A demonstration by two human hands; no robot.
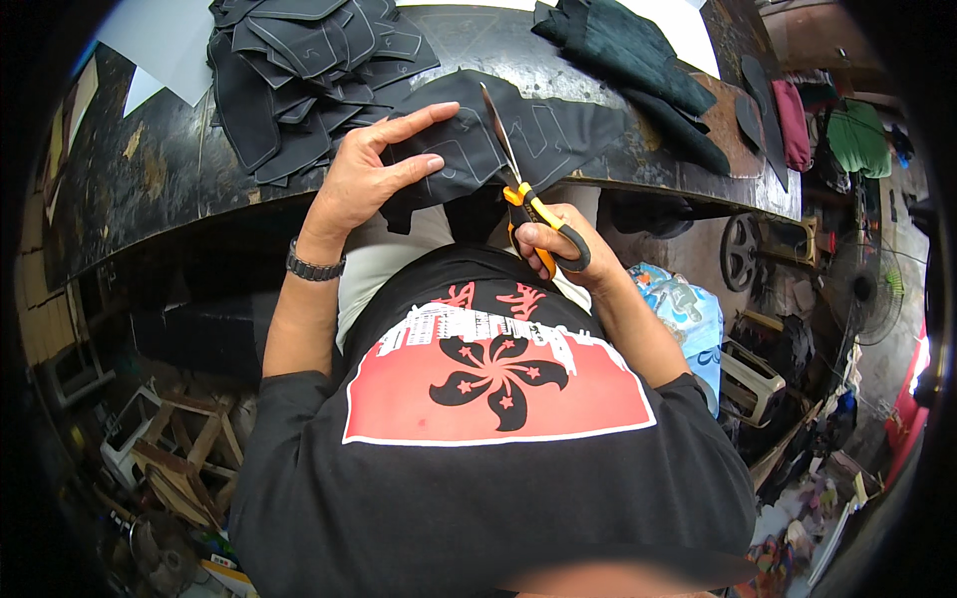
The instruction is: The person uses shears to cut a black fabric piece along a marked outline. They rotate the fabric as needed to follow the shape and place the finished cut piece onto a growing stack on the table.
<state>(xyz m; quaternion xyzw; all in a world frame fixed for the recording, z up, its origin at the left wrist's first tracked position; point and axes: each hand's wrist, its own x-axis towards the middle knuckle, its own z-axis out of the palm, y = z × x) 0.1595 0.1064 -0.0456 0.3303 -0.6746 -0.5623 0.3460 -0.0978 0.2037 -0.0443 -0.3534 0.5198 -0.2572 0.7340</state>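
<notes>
A sheet of dark grey cloth marked with pale drawn outlines (548, 130) lies at the near edge of the worn black tabletop (169, 149), its lower left part reaching past that edge above the person's lap. The right hand (573, 239) grasps a pair of scissors with yellow-orange and black handles (524, 191), fingers wrapped around the grips; a long metal blade points away from the body across the cloth. The left hand (374, 169) has its thumb and index finger spread over the left part of the cloth; its other fingers are mostly hidden, so I cannot tell whether they grip. A dark segmented wristwatch (314, 264) circles the left wrist.

Beyond the left hand sits a heaped pile of cut dark grey pieces with pale outlines (299, 80). To the right lies a folded, very dark green cloth (628, 60), near a brown sheet (733, 130).
</notes>
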